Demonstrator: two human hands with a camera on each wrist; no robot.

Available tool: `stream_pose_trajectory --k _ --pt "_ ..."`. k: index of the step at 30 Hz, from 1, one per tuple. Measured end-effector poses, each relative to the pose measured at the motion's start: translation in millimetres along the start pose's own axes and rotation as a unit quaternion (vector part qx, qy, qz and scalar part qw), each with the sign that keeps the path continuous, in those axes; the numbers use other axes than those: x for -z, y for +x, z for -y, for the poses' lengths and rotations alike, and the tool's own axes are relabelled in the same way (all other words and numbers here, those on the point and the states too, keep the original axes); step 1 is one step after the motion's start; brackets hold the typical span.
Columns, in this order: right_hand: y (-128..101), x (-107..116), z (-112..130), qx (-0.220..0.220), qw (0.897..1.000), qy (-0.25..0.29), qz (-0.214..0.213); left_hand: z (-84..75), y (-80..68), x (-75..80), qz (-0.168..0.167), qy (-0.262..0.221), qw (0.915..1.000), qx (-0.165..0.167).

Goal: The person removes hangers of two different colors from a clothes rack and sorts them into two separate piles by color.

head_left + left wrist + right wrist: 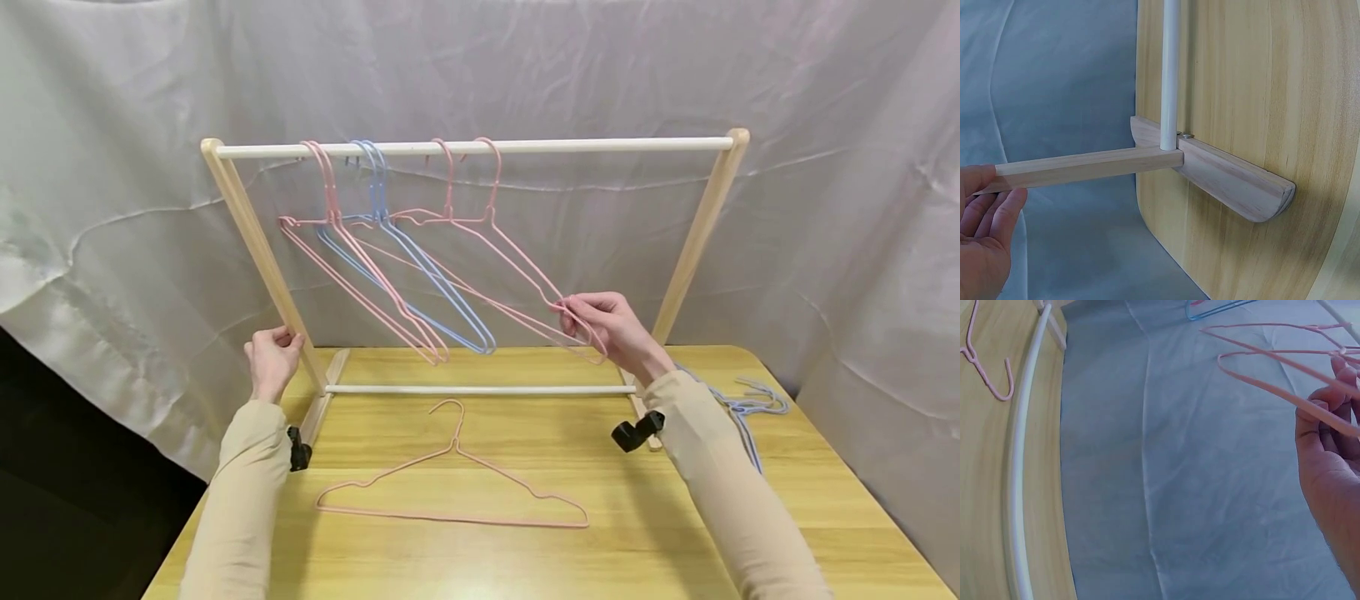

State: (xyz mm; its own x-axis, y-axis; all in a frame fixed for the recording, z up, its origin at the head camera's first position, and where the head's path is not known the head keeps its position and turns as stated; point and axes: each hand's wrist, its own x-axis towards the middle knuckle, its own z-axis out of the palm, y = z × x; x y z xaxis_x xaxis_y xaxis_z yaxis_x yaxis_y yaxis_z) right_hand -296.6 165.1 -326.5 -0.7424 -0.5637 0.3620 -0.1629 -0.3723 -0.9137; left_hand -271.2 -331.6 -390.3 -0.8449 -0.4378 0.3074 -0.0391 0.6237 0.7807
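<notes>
My left hand (273, 362) grips the left wooden post (255, 225) of a hanging rack low down; in the left wrist view its thumb and fingers (1005, 215) pinch the post from both sides. Two pink wire hangers (498, 171) hang from the rack's white top rail (600, 146), right of the middle. At their right ends my right hand (611, 329) pinches the wire between thumb and fingers. The right wrist view has these pink hangers (1272, 389) crossing in front of the fingers, with part of the hand beyond the frame's edge.
Further left on the rail hang blue hangers (382, 179) and more pink hangers (327, 179). One pink hanger (450, 518) lies flat on the wooden table (465, 575). Blue hangers (750, 407) lie at the right, partly behind my right sleeve. A white lower bar (480, 389) joins the rack's feet.
</notes>
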Motion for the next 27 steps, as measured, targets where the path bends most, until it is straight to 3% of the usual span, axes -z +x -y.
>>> stream_pose_trajectory --k 16,27 --pt "2.2 -0.6 4.6 -0.027 0.996 -0.019 0.087 -2.1 -0.5 1.5 0.010 -0.003 0.9997 0.021" --pt "0.5 4.6 2.5 -0.023 0.995 -0.044 0.082 -1.7 0.0 1.3 0.009 0.001 0.9998 0.019"
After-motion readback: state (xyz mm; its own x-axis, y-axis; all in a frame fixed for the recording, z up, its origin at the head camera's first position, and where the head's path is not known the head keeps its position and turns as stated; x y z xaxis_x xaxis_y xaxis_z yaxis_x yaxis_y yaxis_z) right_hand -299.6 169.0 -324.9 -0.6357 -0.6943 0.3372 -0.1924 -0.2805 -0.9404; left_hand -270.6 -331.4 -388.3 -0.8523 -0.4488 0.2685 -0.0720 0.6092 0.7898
